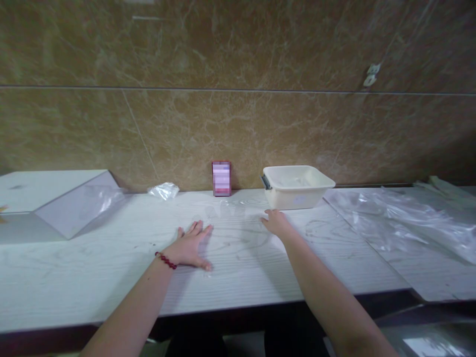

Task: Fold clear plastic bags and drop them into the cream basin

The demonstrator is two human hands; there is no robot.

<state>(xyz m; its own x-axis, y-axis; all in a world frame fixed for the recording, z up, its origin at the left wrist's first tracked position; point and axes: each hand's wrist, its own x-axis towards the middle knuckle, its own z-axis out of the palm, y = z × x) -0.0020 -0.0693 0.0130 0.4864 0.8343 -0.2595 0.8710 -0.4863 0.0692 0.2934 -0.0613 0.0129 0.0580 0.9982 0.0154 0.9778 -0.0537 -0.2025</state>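
Observation:
My left hand (pixel 192 246) lies on the white wood-grain table (pixel 230 267) with its fingers spread, and nothing is in it. A bracelet of dark red beads (pixel 165 260) circles that wrist. Farther right, my right hand (pixel 274 221) is just in front of a cream plastic bin (pixel 297 198) with a grey handle clip on its left end. Its fingers point left and look apart, holding nothing that I can see. Clear plastic, faintly visible, lies on the table (pixel 232 204) between the hands and the wall. I cannot make out what the bin contains.
A phone (pixel 222 179) in a red case leans upright against the brown marbled wall (pixel 238 129). Crumpled clear plastic (pixel 164 190) lies left of it. A large white box (pixel 55 198) occupies the left side. Clear plastic sheeting (pixel 401 223) spreads over the right side.

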